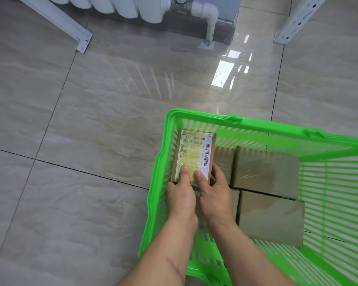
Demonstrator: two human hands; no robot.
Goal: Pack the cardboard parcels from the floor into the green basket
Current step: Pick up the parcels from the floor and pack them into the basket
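Both hands grasp one labelled parcel (193, 156) at its near end, inside the left part of the green basket (232, 117). The left hand (181, 196) has its thumb laid flat on the label's yellow lower portion, with the other fingers curled under the parcel's near left corner, out of sight. The right hand (213, 193) presses its thumb on the label beside the barcode strip, and its fingers (216, 172) wrap round the parcel's right edge. The parcel sits label-up, its long side running away from the person, its left edge close against the basket's slatted left wall and its far end short of the far rim. Just to its right lies a small brown parcel (223, 162), partly hidden by the right hand. Beyond that a larger taped parcel (265, 171) fills the middle of the basket, and a second large parcel (271, 219) lies nearer the person, touching it along one edge. Another parcel face shows between the two wrists, mostly covered. The right side of the basket, past the large parcels, shows open slatted floor. The basket stands on glossy tiled floor (81, 124); white shelf legs (83, 41) and a radiator pipe (210, 27) stand well apart at the far side.
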